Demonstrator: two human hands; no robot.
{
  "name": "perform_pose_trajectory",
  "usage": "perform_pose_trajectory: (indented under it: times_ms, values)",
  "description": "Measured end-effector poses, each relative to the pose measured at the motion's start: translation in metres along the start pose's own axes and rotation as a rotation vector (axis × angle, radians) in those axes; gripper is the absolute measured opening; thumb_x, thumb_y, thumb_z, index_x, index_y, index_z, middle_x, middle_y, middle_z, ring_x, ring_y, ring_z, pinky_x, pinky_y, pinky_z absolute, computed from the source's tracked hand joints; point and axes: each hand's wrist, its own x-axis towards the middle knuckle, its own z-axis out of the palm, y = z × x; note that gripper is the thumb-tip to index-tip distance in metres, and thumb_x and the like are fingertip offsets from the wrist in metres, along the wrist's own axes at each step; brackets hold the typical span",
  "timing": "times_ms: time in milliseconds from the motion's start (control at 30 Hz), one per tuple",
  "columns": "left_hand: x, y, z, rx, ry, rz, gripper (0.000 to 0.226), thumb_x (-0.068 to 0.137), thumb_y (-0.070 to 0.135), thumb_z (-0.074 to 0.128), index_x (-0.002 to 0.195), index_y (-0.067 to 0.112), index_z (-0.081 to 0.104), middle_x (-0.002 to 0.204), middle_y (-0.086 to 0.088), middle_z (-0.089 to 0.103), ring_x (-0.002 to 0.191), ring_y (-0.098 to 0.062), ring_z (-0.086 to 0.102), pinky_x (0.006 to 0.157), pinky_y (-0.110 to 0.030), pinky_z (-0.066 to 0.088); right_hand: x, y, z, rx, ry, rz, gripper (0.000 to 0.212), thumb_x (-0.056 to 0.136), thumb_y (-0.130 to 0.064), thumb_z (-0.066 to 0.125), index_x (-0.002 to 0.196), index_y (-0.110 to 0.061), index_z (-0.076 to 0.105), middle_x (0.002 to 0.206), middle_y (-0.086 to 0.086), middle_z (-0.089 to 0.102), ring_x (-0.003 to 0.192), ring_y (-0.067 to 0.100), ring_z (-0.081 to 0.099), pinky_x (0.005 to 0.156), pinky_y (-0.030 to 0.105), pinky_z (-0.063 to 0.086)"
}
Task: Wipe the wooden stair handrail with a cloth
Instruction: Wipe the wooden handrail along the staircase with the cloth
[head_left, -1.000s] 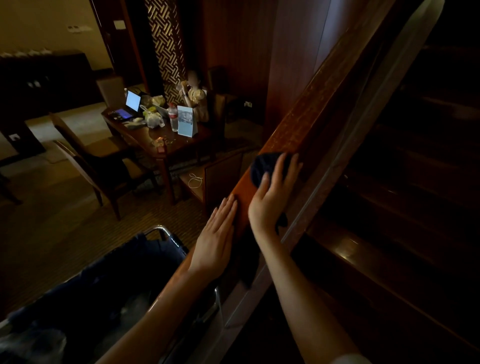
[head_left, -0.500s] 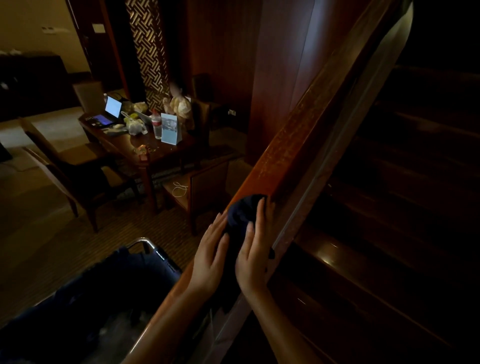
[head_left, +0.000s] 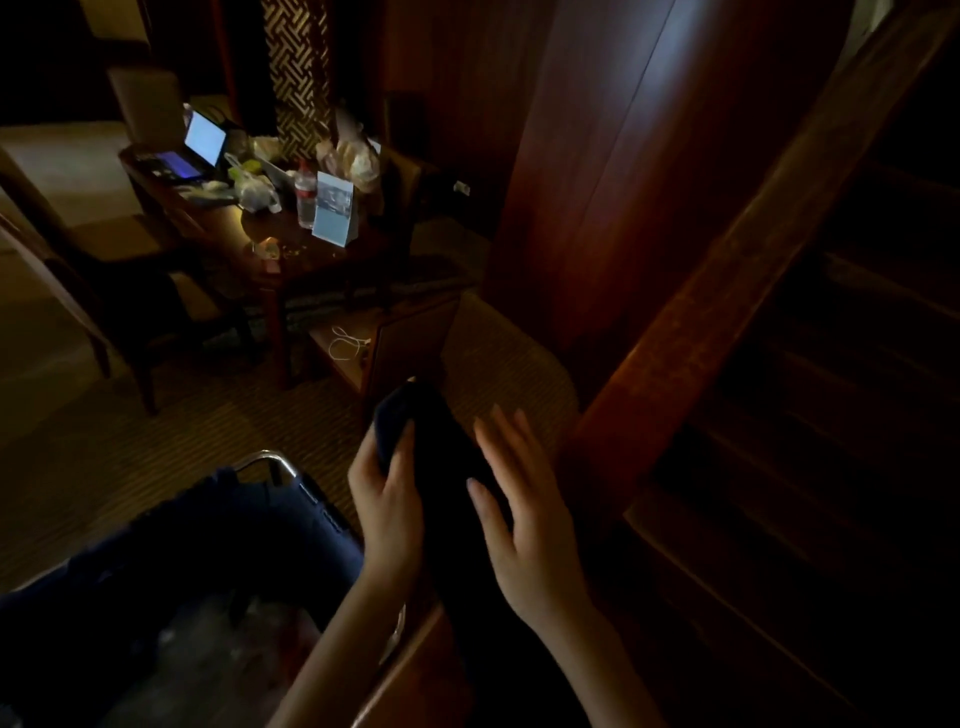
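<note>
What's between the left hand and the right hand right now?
The dark cloth, seen in the head view. The left hand grips its bunched top; the right hand is open on its other side, fingers spread.

A wooden counter across the room carries an open laptop with a lit screen, plastic bags, a water bottle and a folded blue card. A chair stands beside it on patterned carpet. A white cable lies on a low side table. Nearer, a cart's metal handle rises above dark blue fabric.
</note>
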Motion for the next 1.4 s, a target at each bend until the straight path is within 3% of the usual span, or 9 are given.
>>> perform_pose_trajectory:
  times_ms: [67, 167, 333, 467, 667, 833, 1033, 1267, 1400]
  values:
    - [0.021, -0.003, -0.019, 0.028, 0.021, 0.009, 0.021, 0.094, 0.02, 0.055, 0.095, 0.037, 0.068, 0.078, 0.01, 0.065, 0.07, -0.008, 0.059, 0.06, -0.02, 0.048, -0.001, -0.003, 0.001, -0.094, 0.055, 0.02, 0.042, 0.103, -0.04, 0.039, 0.143, -0.031, 0.047, 0.152, -0.013, 0.039, 0.143, 0.005, 0.03, 0.111, 0.036, 0.04]
    - [0.042, -0.014, -0.039, 0.058, -0.081, 0.007, 0.022, 0.088, 0.02, 0.062, 0.108, 0.03, 0.059, 0.1, 0.01, 0.069, 0.092, -0.011, 0.067, 0.077, -0.024, 0.057, -0.004, 0.0, 0.007, -0.156, 0.132, 0.059, 0.036, 0.101, -0.032, 0.044, 0.133, -0.025, 0.058, 0.136, -0.012, 0.054, 0.129, 0.005, 0.048, 0.099, 0.038, 0.05]
    - [0.027, -0.045, -0.043, 0.277, -0.521, -0.038, 0.032, 0.08, -0.007, 0.07, 0.095, 0.02, 0.064, 0.093, 0.012, 0.068, 0.091, 0.0, 0.064, 0.081, -0.014, 0.048, -0.018, 0.005, 0.019, -0.428, 0.243, 0.0, 0.033, 0.097, -0.022, 0.05, 0.126, -0.017, 0.064, 0.132, -0.002, 0.059, 0.13, 0.016, 0.049, 0.109, 0.033, 0.037]
    - [-0.004, -0.067, -0.034, 0.291, -0.731, -0.153, 0.012, 0.084, 0.019, 0.071, 0.094, 0.025, 0.067, 0.091, 0.01, 0.066, 0.087, -0.008, 0.065, 0.076, -0.026, 0.052, -0.02, 0.005, 0.018, -0.487, 0.419, 0.057, 0.032, 0.094, -0.015, 0.054, 0.124, -0.013, 0.065, 0.129, 0.0, 0.06, 0.13, 0.016, 0.048, 0.112, 0.038, 0.032]
    - [-0.008, -0.072, -0.034, 0.243, -0.8, -0.121, 0.014, 0.092, 0.059, 0.05, 0.1, 0.051, 0.06, 0.097, 0.014, 0.062, 0.087, -0.009, 0.064, 0.07, -0.015, 0.047, -0.021, 0.0, 0.019, -0.44, 0.489, 0.115, 0.032, 0.095, -0.015, 0.052, 0.123, -0.008, 0.063, 0.125, 0.005, 0.062, 0.126, 0.021, 0.052, 0.108, 0.048, 0.036]
    - [-0.007, -0.073, -0.046, 0.277, -0.829, -0.168, 0.014, 0.096, 0.047, 0.049, 0.096, 0.057, 0.059, 0.096, 0.021, 0.064, 0.085, 0.0, 0.064, 0.07, -0.011, 0.046, -0.026, -0.001, 0.022, -0.385, 0.586, 0.184, 0.031, 0.096, -0.015, 0.049, 0.122, -0.004, 0.062, 0.126, 0.008, 0.06, 0.125, 0.02, 0.051, 0.103, 0.057, 0.04]
    - [-0.002, -0.07, -0.042, 0.187, -0.781, -0.307, 0.006, 0.088, 0.034, 0.066, 0.094, 0.032, 0.066, 0.093, 0.007, 0.07, 0.082, -0.008, 0.068, 0.073, -0.029, 0.056, -0.027, 0.001, 0.023, -0.353, 0.615, 0.193, 0.033, 0.096, -0.014, 0.047, 0.123, 0.002, 0.058, 0.121, 0.016, 0.062, 0.117, 0.035, 0.058, 0.094, 0.064, 0.044]
    - [0.022, -0.074, 0.018, 0.078, -0.789, -0.337, 0.014, 0.093, 0.016, 0.063, 0.103, 0.018, 0.072, 0.098, 0.001, 0.073, 0.092, -0.013, 0.07, 0.086, -0.037, 0.056, -0.027, 0.0, 0.021, -0.35, 0.595, 0.201, 0.031, 0.097, -0.013, 0.047, 0.126, -0.006, 0.054, 0.121, 0.013, 0.063, 0.118, 0.027, 0.056, 0.097, 0.06, 0.042]
    - [0.013, -0.089, -0.016, 0.08, -0.87, -0.401, 0.016, 0.094, 0.019, 0.061, 0.101, 0.028, 0.071, 0.097, 0.009, 0.073, 0.089, -0.009, 0.07, 0.076, -0.023, 0.054, -0.028, 0.002, 0.022, -0.341, 0.593, 0.197, 0.031, 0.098, -0.013, 0.047, 0.126, -0.004, 0.055, 0.12, 0.014, 0.063, 0.116, 0.03, 0.058, 0.097, 0.062, 0.041]
